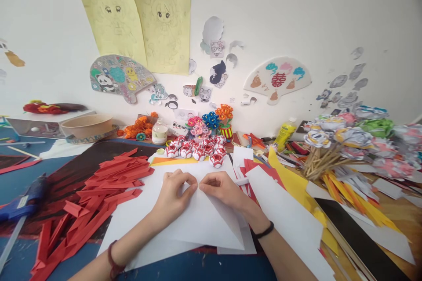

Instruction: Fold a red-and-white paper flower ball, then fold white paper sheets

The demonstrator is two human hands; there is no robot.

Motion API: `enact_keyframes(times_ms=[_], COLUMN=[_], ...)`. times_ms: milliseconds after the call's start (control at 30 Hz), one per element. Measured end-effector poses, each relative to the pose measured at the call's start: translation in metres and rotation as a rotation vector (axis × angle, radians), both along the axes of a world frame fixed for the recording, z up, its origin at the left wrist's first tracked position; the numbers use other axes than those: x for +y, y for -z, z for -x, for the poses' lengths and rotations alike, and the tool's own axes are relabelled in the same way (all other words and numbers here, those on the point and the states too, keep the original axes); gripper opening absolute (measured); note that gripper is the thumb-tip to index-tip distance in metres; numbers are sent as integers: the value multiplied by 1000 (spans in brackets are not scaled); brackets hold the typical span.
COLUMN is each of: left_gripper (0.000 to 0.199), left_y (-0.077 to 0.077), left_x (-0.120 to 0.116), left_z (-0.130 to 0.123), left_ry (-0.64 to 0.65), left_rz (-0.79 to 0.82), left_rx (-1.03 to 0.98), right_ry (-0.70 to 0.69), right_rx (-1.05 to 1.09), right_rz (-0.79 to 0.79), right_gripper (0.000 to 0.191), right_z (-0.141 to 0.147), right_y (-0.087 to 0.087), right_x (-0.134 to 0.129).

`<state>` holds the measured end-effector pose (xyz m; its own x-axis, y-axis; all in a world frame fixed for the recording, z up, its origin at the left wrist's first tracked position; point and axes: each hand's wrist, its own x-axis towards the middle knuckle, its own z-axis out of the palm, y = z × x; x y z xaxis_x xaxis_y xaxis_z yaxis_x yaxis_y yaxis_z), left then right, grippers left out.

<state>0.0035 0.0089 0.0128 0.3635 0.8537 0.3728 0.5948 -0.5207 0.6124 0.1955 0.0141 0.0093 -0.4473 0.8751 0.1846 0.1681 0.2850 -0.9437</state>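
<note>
Above the table's middle, my left hand (178, 192) and my right hand (221, 186) meet almost fingertip to fingertip. Each is closed in a pinch at the upper edge of a white sheet of paper (207, 224). The sheet slopes down toward me, with a crease or edge running to its lower right corner. Under it lie more white sheets (125, 224). Just beyond my hands sits a cluster of red-and-white folded paper flowers (198, 151). To the left of my left hand, folded red paper strips (99, 193) lie in a loose heap.
A blue glue gun (23, 206) lies far left, a tan bowl (87, 125) behind it. White paper (283, 215), yellow paper (293, 180) and a dark flat board (359, 241) crowd the right. Paper flowers on sticks (349, 136) and a yellow bottle (285, 134) stand at the back right.
</note>
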Motion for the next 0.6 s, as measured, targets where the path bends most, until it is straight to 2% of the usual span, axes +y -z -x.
enact_keyframes(times_ms=[133, 233, 367, 600], left_gripper=[19, 20, 21, 27], left_y=[4, 6, 4, 16], left_x=[8, 16, 23, 26], left_z=[3, 8, 15, 12], left_ry=[12, -35, -140, -114], left_rz=[24, 17, 44, 142], left_rx=[40, 108, 92, -42], right_ry=[80, 159, 261, 251], right_rx=[-161, -252, -314, -344], right_rz=[-128, -183, -178, -73], right_gripper=[18, 14, 14, 16], right_z=[-3, -8, -17, -33], right_y=[-2, 0, 6, 16], right_x=[1, 4, 11, 23])
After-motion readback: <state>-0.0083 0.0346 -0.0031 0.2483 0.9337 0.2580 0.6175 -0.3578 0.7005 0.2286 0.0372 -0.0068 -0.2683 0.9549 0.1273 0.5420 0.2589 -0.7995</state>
